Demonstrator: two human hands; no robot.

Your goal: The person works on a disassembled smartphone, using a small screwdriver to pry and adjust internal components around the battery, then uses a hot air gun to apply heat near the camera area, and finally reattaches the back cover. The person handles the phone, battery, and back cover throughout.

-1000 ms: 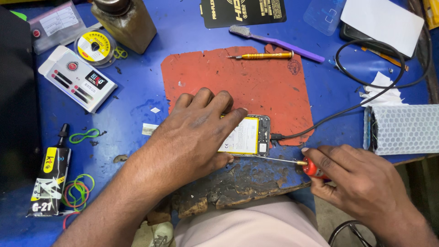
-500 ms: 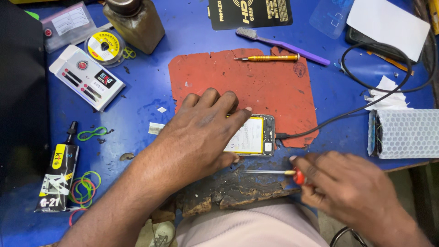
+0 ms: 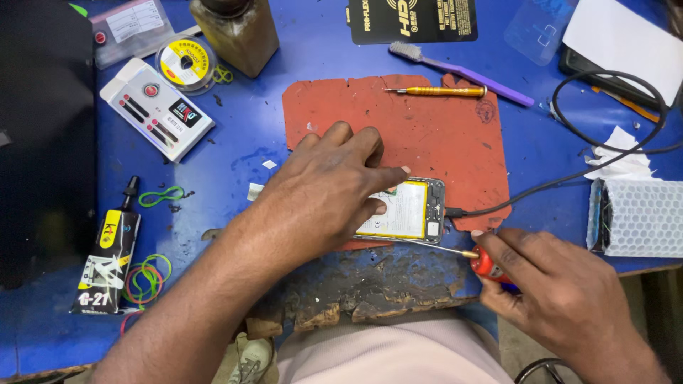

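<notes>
My right hand is closed around the red handle of a small screwdriver, pinched between thumb and fingers. Its thin metal shaft runs up and to the left from that grip, nearly level, and the tip reaches the lower edge of the opened phone. So the phone lies to the left and slightly above my right grip, close by, with the shaft spanning the gap between them.

My left hand lies flat on the phone, palm down, fingers spread over its left part and pressing it onto the red mat. I judge this hand to be holding the phone, not gripping it; the fingers are not curled around anything. It is the nearer hand, being in contact.

The phone's long axis runs left to right across the bench, with the yellowish battery showing at its right half. A black cable is plugged into its right end and loops away up to the right.

Farther out, an orange screwdriver and a purple brush lie beyond the phone. A glue tube and rubber bands sit far left.
</notes>
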